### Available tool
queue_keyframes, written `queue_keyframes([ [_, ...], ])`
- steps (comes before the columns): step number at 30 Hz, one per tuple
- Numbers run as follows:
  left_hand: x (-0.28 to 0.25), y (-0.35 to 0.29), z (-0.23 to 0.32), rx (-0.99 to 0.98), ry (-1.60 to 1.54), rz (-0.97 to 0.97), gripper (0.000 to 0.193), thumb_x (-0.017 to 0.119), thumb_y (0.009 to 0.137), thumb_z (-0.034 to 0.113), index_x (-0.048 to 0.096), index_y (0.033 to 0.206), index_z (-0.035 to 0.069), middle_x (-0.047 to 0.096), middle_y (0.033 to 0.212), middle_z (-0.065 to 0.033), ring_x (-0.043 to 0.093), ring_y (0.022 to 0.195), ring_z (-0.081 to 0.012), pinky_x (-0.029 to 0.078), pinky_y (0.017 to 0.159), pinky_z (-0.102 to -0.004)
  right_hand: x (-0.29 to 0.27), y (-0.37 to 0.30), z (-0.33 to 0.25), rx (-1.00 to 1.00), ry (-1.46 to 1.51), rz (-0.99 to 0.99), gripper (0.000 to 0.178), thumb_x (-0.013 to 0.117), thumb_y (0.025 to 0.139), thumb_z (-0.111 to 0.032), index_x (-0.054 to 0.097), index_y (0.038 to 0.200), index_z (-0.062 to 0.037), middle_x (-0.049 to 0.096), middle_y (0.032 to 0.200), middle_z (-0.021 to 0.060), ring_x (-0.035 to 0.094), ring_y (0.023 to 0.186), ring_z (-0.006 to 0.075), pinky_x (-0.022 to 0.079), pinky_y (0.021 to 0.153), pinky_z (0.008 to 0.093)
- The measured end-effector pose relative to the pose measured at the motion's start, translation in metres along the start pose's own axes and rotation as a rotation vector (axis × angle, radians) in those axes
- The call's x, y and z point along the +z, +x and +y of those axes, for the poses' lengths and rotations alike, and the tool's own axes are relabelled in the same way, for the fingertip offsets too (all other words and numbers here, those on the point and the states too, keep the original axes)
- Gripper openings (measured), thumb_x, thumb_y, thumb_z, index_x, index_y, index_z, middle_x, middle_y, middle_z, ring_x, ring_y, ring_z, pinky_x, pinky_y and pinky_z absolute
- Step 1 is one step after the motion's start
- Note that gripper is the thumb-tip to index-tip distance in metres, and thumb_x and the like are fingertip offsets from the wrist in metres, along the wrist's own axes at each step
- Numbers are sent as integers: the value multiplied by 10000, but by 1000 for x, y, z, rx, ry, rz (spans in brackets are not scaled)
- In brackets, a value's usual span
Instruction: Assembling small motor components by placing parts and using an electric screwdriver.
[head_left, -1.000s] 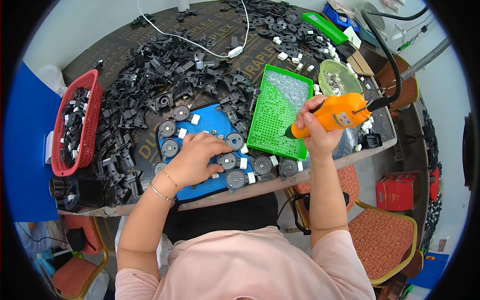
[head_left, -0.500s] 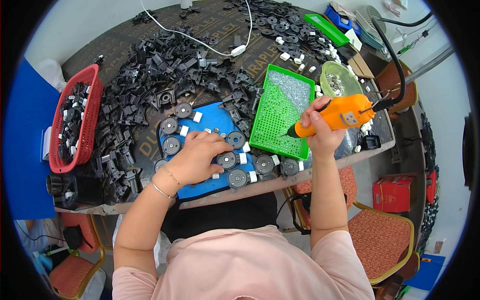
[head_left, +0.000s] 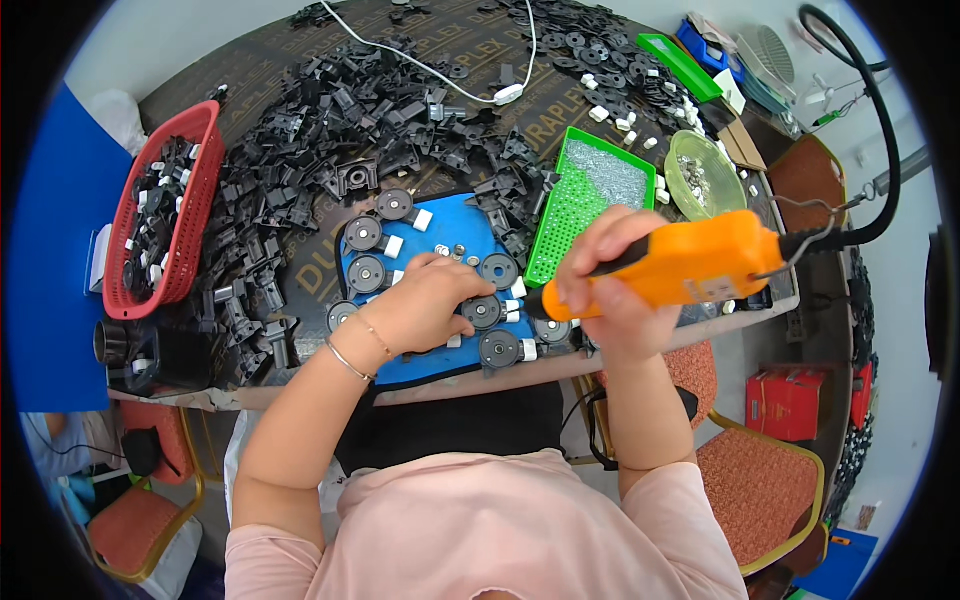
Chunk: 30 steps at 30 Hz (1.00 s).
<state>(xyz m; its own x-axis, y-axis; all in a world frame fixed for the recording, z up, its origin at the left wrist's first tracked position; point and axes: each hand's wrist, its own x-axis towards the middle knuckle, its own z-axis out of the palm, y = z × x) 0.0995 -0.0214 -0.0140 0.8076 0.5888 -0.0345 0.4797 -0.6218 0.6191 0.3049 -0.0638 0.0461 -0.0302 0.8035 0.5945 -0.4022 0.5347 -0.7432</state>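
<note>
My right hand is wrapped round an orange electric screwdriver. Its black nose points left, over the row of round black parts at the table's near edge; the bit's tip is hard to make out. On a blue mat, my left hand has thumb and fingers at the edge of one round black part with a white end. Several similar parts lie around that hand, among them a black disc nearer me. Partly behind the right hand is a green perforated tray of small silvery screws.
Black plastic brackets are heaped across the table's far left. A red basket of black and white parts stands at the left. Beyond the screwdriver are a light green bowl and loose white pieces. The screwdriver's black cord arches at right.
My right hand has brought the screwdriver from the green tray leftward and nearer, over the round parts. My left hand stays at its part. The whole view has shifted slightly.
</note>
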Motion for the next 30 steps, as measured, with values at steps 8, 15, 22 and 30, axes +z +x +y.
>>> queue_keyframes([
  [8, -4, 2, 3, -42, -17, -41, 477, 759, 678, 110, 634, 1139, 96, 632, 1090, -79, 540, 1102, -251, 288, 1031, -410, 13, 2, 18, 39, -159, -91, 210, 617, 764, 19, 489, 930, 6, 528, 819, 138, 543, 564, 159, 478, 518, 257],
  [15, -5, 3, 3, -50, -22, -65, 488, 756, 676, 99, 631, 1148, 97, 631, 1101, -84, 532, 1115, -251, 276, 1039, -415, 15, -1, 22, 122, -132, -101, 255, 658, 699, 47, 543, 914, -27, 572, 842, 80, 536, 756, 172, 430, 677, 293],
  [22, -6, 7, 5, -65, 11, -95, 483, 752, 684, 106, 629, 1151, 95, 629, 1101, -81, 530, 1116, -253, 273, 1049, -432, 10, 7, 19, 125, -132, -183, 222, 678, 765, -45, 518, 915, -9, 531, 816, 116, 539, 576, 146, 471, 508, 239],
  [30, 1, 1, 0, -23, 9, -22, 513, 768, 669, 112, 621, 1160, 103, 631, 1061, -76, 547, 1073, -250, 259, 1069, -447, -35, 20, -14, -83, -53, 90, 244, 640, 760, -34, 518, 970, -16, 532, 843, 114, 550, 611, 171, 476, 566, 297],
])
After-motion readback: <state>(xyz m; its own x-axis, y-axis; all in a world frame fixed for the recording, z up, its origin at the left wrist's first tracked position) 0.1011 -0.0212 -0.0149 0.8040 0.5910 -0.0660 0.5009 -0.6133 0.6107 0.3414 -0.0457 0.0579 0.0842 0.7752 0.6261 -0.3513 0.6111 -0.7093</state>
